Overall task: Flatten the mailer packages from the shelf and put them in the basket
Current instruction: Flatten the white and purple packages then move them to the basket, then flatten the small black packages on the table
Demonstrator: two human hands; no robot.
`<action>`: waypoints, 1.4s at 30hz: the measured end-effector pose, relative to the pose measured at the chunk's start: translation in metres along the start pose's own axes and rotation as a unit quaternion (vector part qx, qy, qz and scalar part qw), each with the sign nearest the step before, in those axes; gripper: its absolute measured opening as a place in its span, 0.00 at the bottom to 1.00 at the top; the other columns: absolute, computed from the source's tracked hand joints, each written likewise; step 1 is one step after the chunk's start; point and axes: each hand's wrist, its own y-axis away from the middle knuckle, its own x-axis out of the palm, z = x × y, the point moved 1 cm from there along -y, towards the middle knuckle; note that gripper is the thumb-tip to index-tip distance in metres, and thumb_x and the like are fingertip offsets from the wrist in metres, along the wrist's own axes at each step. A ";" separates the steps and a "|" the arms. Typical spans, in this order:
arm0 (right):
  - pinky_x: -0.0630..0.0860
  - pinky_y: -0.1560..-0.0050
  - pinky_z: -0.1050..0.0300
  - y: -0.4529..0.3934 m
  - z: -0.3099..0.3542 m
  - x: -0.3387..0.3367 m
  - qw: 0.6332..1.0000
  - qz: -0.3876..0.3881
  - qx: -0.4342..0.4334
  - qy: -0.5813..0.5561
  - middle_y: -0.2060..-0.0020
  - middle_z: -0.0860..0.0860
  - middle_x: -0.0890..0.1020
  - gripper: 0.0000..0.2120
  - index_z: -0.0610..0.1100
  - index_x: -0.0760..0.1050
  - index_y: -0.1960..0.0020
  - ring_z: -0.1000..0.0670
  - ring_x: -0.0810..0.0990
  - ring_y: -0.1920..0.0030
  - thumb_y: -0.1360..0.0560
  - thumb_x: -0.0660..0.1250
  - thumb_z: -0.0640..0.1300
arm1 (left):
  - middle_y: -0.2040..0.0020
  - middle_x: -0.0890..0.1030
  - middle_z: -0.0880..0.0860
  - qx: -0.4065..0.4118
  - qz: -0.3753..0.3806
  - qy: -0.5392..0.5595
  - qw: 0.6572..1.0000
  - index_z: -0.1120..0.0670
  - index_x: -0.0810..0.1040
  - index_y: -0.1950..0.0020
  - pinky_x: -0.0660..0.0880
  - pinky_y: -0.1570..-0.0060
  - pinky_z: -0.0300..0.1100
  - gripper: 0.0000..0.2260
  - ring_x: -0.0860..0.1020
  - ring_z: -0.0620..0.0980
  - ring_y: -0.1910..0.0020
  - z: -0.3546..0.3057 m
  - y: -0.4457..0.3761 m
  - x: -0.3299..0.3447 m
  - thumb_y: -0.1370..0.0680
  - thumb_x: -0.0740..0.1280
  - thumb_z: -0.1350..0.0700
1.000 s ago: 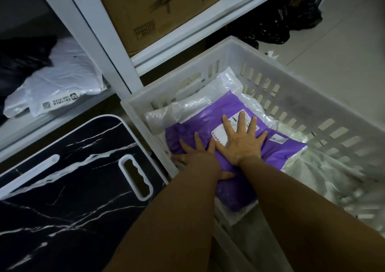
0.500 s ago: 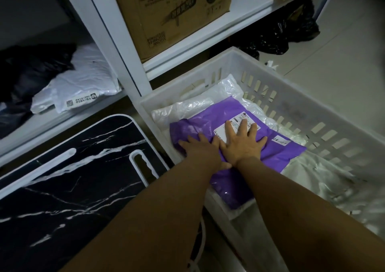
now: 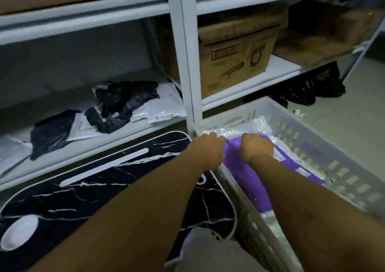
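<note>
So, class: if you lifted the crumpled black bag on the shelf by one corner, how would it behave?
The black bag would probably hang limp; it lies bunched in soft folds. It likely weighs little, since it looks like thin film with no bulge. Its glossy surface suggests it may slip in a loose pinch.

**Mailers: some in the basket, some on the shelf**

We see a purple mailer (image 3: 245,174) lying flat in the white slotted basket (image 3: 325,147), white labels on its upper side, resting on clear and white plastic mailers (image 3: 248,128) beneath it. Left of the basket, on the low white shelf (image 3: 129,130), lie more mailers: a crumpled black one (image 3: 125,99) across a white one (image 3: 164,107), and farther left another black one (image 3: 50,132).
</note>
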 end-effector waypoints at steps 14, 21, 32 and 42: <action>0.72 0.41 0.46 0.056 0.229 -0.052 0.965 -0.071 -0.252 -0.004 0.37 0.43 0.68 0.21 0.43 0.69 0.31 0.39 0.72 0.39 0.24 0.61 0.39 | 0.34 0.69 0.57 -0.226 -0.062 0.062 0.970 0.55 0.65 0.30 0.72 0.40 0.52 0.19 0.71 0.59 0.37 0.188 0.164 -0.024 0.20 0.60 0.51; 0.70 0.36 0.45 0.054 0.331 -0.040 0.955 -0.064 -0.286 -0.045 0.30 0.41 0.64 0.36 0.56 0.50 0.22 0.39 0.67 0.33 0.24 0.61 0.37 | 0.36 0.69 0.58 -0.320 -0.119 0.139 0.929 0.56 0.65 0.31 0.72 0.41 0.53 0.19 0.71 0.59 0.38 0.261 0.189 0.019 0.20 0.60 0.53; 0.65 0.32 0.44 0.014 0.400 -0.021 0.971 0.008 -0.225 -0.083 0.26 0.41 0.57 0.37 0.55 0.44 0.21 0.37 0.61 0.29 0.22 0.59 0.39 | 0.39 0.70 0.58 -0.348 -0.146 0.224 0.899 0.58 0.66 0.34 0.73 0.42 0.51 0.16 0.72 0.58 0.41 0.296 0.174 0.056 0.22 0.60 0.58; 0.64 0.31 0.46 0.017 0.398 -0.049 0.956 -0.086 -0.252 -0.121 0.23 0.49 0.56 0.35 0.42 0.49 0.21 0.42 0.60 0.28 0.24 0.61 0.34 | 0.38 0.69 0.58 -0.346 -0.155 0.216 0.900 0.58 0.66 0.34 0.73 0.43 0.51 0.16 0.72 0.58 0.40 0.290 0.180 0.045 0.21 0.60 0.58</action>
